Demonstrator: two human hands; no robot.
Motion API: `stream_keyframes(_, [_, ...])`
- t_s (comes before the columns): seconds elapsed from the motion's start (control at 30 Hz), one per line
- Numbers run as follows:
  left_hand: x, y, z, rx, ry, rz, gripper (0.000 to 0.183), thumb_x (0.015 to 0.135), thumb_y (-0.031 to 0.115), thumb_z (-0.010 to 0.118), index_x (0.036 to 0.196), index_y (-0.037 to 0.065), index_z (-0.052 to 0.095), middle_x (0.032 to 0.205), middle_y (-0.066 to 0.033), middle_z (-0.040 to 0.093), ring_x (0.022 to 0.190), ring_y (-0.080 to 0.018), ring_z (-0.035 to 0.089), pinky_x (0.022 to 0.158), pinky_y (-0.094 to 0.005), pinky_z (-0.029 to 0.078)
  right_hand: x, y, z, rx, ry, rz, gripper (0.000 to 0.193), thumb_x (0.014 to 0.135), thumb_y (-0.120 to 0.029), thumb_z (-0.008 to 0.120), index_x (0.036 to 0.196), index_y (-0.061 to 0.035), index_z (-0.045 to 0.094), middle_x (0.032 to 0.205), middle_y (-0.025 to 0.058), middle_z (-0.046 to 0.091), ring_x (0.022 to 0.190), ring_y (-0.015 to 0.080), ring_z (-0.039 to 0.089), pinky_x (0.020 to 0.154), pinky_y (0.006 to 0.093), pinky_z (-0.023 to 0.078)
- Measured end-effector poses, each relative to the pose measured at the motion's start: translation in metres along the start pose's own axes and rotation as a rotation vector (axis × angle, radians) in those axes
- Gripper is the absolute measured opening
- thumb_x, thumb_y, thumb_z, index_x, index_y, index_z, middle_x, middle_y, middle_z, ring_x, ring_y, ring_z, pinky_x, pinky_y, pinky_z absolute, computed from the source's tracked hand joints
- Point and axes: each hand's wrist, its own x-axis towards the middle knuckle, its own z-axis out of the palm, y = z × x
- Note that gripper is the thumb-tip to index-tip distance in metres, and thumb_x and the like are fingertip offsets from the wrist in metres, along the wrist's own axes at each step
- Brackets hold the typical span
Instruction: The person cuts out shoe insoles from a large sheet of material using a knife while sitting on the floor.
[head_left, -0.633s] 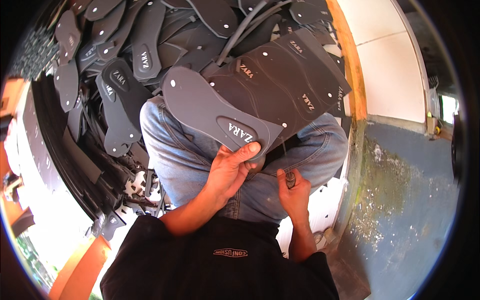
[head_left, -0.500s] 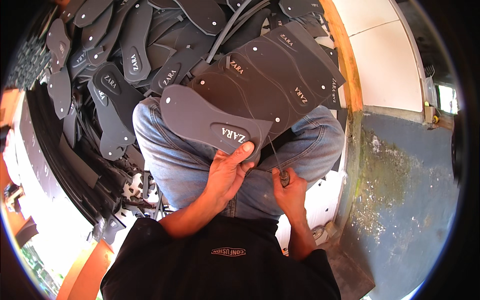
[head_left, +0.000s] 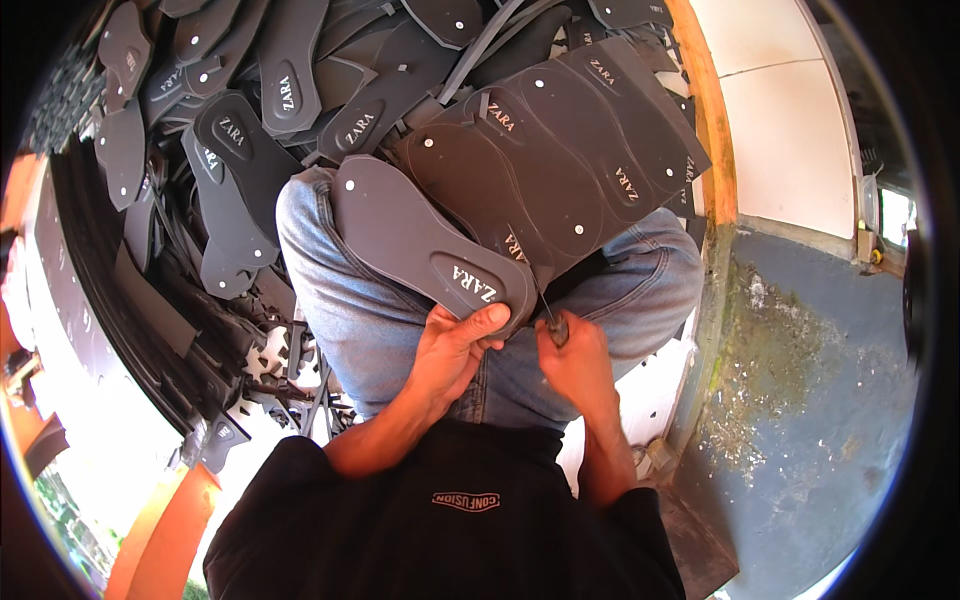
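My left hand (head_left: 452, 358) grips the heel end of a dark grey foam shoe sole (head_left: 400, 220), thumb on top and fingers underneath. The sole slants up to the left across my lap, with a white dot near its toe end. In my right hand (head_left: 578, 362) is a thin-bladed knife (head_left: 558, 328), its handle closed in my fist. The blade points up beside the sole's heel edge, and its tip is hard to make out. Behind the sole, a dark foam sheet (head_left: 560, 190) marked with several sole outlines rests over my knees.
A heap of cut soles (head_left: 285, 85) and scraps spreads at the far left. Long dark strips (head_left: 110, 290) curve along the left side. A wooden edge (head_left: 712, 130) borders the right, beside a stained blue-grey floor (head_left: 810, 400).
My right hand and the knife have moved up and slightly left along the heel. The heel's square corner now looks rounded, with a piece parting from it. The whole view has shifted slightly.
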Motion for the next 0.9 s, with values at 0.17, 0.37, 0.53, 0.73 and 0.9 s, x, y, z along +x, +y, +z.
stream_keyframes(0.17, [-0.009, 0.010, -0.004, 0.137, 0.029, -0.057, 0.021, 0.077, 0.007, 0.071, 0.096, 0.004, 0.063, 0.081, -0.0018, 0.065, 0.068, -0.0110, 0.061, 0.054, -0.0206, 0.049, 0.030, -0.018, 0.000, 0.088, -0.054, -0.160, 0.019, 0.079, -0.016, 0.057, 0.075, 0.0025, 0.058, 0.069, 0.0236, 0.059, 0.072, 0.0453, 0.056, 0.065, 0.0480, 0.044])
stream_keyframes(0.37, [0.013, 0.127, 0.033, 0.802, 0.013, 0.321, 0.036, 0.069, 0.019, 0.080, 0.095, 0.001, 0.062, 0.080, -0.0071, 0.066, 0.064, -0.0150, 0.061, 0.054, -0.0250, 0.050, 0.027, 0.003, 0.005, 0.267, 0.069, 0.030, 0.025, 0.082, -0.017, 0.060, 0.070, 0.0040, 0.054, 0.057, 0.0187, 0.053, 0.053, 0.0335, 0.053, 0.054, 0.0405, 0.040])
stream_keyframes(0.53, [0.061, 0.230, 0.059, 0.311, 0.004, 1.013, 0.038, 0.084, 0.012, 0.065, 0.113, -0.005, 0.049, 0.103, -0.0150, 0.059, 0.093, -0.0213, 0.060, 0.088, -0.0322, 0.048, 0.012, 0.038, 0.014, 0.350, 0.146, 0.073, 0.030, 0.082, -0.016, 0.063, 0.064, 0.0028, 0.049, 0.049, 0.0110, 0.042, 0.044, 0.0175, 0.035, 0.045, 0.0348, 0.032])
stream_keyframes(0.73, [0.057, 0.031, -0.035, 0.276, 0.264, 0.088, 0.032, 0.087, 0.022, 0.062, 0.113, 0.005, 0.054, 0.105, -0.0072, 0.057, 0.093, -0.0192, 0.057, 0.085, -0.0323, 0.046, -0.001, 0.044, 0.009, 0.510, 0.153, 0.147, 0.032, 0.084, -0.016, 0.064, 0.063, 0.0007, 0.047, 0.049, 0.0038, 0.038, 0.048, 0.0110, 0.034, 0.045, 0.0320, 0.031])
stream_keyframes(0.9, [0.067, -0.010, 0.026, 0.369, 0.331, -0.098, 0.042, 0.083, 0.032, 0.068, 0.111, 0.003, 0.054, 0.098, -0.0050, 0.059, 0.088, -0.0116, 0.055, 0.077, -0.0270, 0.046, -0.022, 0.051, -0.010, 0.453, 0.037, 0.197, 0.028, 0.084, -0.018, 0.064, 0.067, 0.0011, 0.051, 0.050, 0.0028, 0.040, 0.049, 0.0103, 0.036, 0.046, 0.0309, 0.032])
